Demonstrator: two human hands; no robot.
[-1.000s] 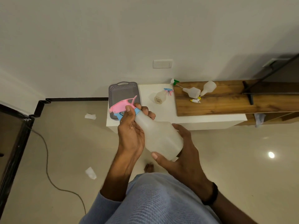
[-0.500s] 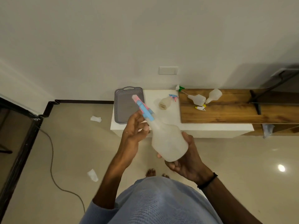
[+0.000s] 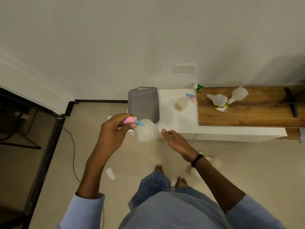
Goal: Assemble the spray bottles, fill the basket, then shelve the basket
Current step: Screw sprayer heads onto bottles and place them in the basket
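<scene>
Translucent white spray bottle with a pink and blue trigger head [image 3: 145, 131] hangs from my left hand [image 3: 113, 131], grip closed round the trigger top, body dangling just at the near edge of the white worktop [image 3: 178, 123]. It's carried by the head, I reckon, so it can drop straight into the grey perforated plastic basket [image 3: 143, 104] right behind it. My right hand [image 3: 176, 142] is open, holding nothing, hovering beside the bottle. More bottles lie on the worktop and wooden board [image 3: 247, 111], waiting.
</scene>
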